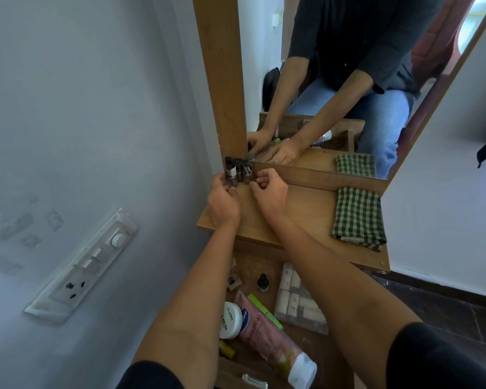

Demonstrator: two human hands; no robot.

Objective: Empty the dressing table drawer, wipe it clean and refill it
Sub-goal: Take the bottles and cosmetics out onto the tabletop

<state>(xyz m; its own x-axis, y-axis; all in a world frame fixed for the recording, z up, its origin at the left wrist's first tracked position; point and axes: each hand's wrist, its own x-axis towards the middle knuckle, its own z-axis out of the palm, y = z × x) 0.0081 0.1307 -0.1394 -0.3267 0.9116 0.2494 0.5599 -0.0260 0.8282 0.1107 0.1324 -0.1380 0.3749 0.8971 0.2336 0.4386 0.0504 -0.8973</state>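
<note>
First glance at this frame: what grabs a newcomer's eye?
The left hand and right hand meet at a cluster of small bottles in the back left corner of the tabletop, by the mirror frame. A green checked cloth lies at the right; the open drawer below holds tubes and a jar.

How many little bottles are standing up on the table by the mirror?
3 I can tell: the white-labelled bottle on the left, the middle bottle, the right bottle, in a row at the mirror frame's foot. Others may hide behind them.
</note>
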